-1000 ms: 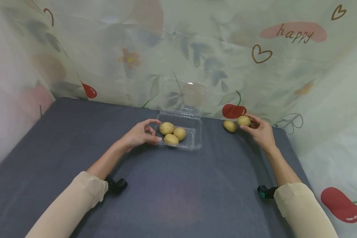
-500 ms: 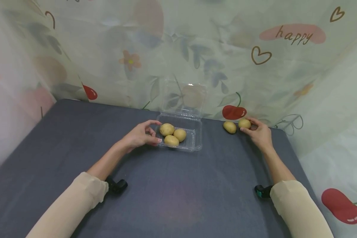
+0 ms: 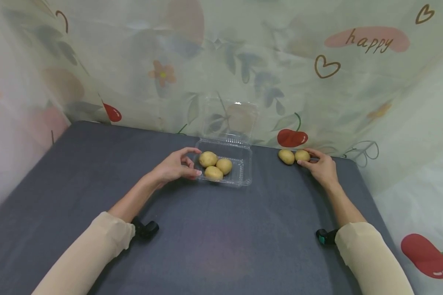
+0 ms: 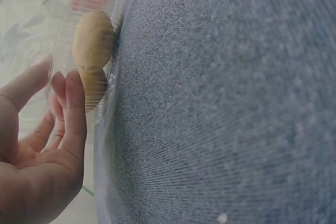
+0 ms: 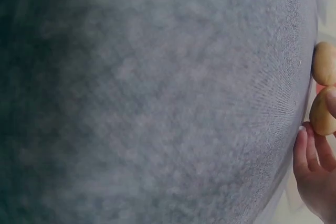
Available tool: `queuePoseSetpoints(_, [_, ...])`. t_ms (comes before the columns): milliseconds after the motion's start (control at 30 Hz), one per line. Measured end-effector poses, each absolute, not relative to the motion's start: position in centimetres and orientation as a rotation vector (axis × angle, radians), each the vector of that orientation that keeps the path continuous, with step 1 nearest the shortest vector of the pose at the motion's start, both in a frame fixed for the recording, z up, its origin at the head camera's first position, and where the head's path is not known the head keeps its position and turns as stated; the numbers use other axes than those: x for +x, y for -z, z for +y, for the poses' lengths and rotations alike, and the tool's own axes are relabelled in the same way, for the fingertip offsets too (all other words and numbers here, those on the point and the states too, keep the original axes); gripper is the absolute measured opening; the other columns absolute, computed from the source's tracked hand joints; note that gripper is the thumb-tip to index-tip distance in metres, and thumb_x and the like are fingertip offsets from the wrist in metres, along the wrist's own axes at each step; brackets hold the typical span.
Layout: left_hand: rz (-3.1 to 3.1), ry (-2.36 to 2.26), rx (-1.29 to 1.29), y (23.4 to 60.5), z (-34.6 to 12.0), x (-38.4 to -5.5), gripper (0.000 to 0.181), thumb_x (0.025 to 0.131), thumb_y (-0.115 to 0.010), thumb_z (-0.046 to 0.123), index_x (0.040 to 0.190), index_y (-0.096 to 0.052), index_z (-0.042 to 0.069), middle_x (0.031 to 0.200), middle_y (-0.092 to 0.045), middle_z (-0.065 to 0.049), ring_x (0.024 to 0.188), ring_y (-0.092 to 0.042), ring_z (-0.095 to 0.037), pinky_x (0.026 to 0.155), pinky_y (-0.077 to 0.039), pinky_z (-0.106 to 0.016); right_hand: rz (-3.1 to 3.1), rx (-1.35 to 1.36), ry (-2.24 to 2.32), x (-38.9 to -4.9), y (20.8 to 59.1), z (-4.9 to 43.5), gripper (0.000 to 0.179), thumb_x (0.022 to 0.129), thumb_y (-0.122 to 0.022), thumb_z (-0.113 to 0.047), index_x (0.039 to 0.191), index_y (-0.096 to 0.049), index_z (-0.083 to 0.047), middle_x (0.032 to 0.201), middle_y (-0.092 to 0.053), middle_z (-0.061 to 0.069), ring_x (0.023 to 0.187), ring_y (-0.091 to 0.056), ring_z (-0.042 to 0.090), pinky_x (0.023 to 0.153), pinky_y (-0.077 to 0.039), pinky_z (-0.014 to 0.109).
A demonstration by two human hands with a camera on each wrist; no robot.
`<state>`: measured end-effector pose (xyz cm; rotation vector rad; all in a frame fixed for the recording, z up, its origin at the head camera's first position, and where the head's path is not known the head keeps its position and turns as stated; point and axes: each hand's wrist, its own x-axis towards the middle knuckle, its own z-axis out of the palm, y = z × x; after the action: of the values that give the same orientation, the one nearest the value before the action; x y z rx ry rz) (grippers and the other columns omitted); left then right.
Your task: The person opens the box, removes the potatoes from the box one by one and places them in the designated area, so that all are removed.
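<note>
Three yellow potatoes (image 3: 213,173) lie in the left half of a clear plastic clamshell box (image 3: 242,164), whose lid (image 3: 229,119) stands raised at the back. My left hand (image 3: 173,164) holds the box by its left side, thumb at the front corner and index finger further back. In the left wrist view, potatoes (image 4: 93,39) show through the ribbed wall near those fingers. Over at the right, my right hand (image 3: 323,167) pinches a potato (image 3: 302,155) between thumb and fingers, low at the table's back. Against it on the left is another potato (image 3: 286,157).
A dark grey cloth covers the table (image 3: 221,237). Behind it hangs a printed curtain (image 3: 133,82), close to the box lid and the right-hand potatoes. Each wrist carries a small black camera (image 3: 145,229).
My right hand has come down and slightly left with its potato, which now sits against the other potato. The left hand and the box have stayed put.
</note>
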<state>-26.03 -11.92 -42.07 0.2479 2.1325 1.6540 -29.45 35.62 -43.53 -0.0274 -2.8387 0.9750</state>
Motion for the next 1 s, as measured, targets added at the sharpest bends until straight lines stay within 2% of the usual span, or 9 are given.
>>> queuePoseSetpoints(267, [2.142,-1.648,0.260,41.95,-11.97,-25.99,0.073,0.085,-0.080,0.010,0.147,-0.041,0.013,0.087,-0.057,-0.011,0.080,-0.066,-0.027,0.084,-0.059,-0.043,-2.870,0.027,-0.919,-29.52,43.64,35.73,0.054,0.088,-0.078,-0.034,0.135,-0.063,-0.014,0.128,-0.064,0.017,0.109,-0.066,0.034,0.064,-0.049,0.019])
queuePoseSetpoints(467, [2.135,-1.649,0.254,41.94,-11.91,-26.03,0.073,0.085,-0.080,0.011,0.147,-0.041,0.014,0.089,-0.057,-0.011,0.082,-0.067,-0.028,0.084,-0.059,-0.044,-2.879,-0.003,-0.916,-29.59,43.67,35.71,0.057,0.089,-0.077,-0.033,0.140,-0.059,-0.013,0.129,-0.063,0.019,0.109,-0.065,0.034,0.065,-0.049,0.021])
queuePoseSetpoints(767, [2.126,-1.660,0.246,42.00,-11.83,-26.06,0.072,0.085,-0.080,0.009,0.146,-0.042,0.014,0.090,-0.057,-0.012,0.082,-0.067,-0.027,0.084,-0.059,-0.043,-2.900,-0.012,-1.014,-29.48,43.41,35.74,0.068,0.090,-0.075,-0.036,0.147,-0.050,-0.010,0.137,-0.056,0.022,0.116,-0.061,0.036,0.065,-0.045,0.011])
queuePoseSetpoints(1000, [2.130,-1.652,0.235,42.15,-11.88,-26.03,0.072,0.085,-0.080,0.009,0.147,-0.042,0.015,0.090,-0.058,-0.012,0.083,-0.067,-0.027,0.084,-0.059,-0.043,-2.862,-0.021,-1.087,-29.46,43.40,35.90,0.063,0.091,-0.074,-0.035,0.145,-0.052,-0.008,0.137,-0.058,0.018,0.118,-0.061,0.034,0.067,-0.045,0.009])
